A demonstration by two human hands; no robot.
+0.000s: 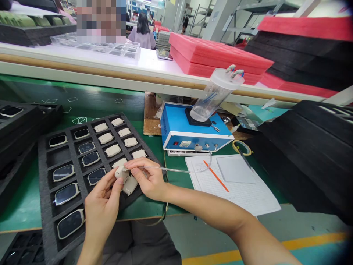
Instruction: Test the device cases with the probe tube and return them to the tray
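My left hand (103, 200) grips a small beige watch case (120, 173) between thumb and fingers, above the lower right part of a black foam tray (45, 191). My right hand (149, 180) pinches the end of a thin clear tube (176, 170) against the case; the tip is hidden by the fingers. That tube curves back to the front of a blue box (190, 129). In the tray, framed dark screens (66, 197) fill most left slots and beige cases (113, 150) lie in the right ones. Another beige case (130, 184) sits just below my hands.
A clear cylinder (211, 97) stands on the blue box. Right of it are a tape roll (250, 149), papers (261, 198) and an orange stick (216, 176). Dark foam trays (16, 125) stand left; red foam (215, 55) lies on the shelf. A person (142, 33) is in the background.
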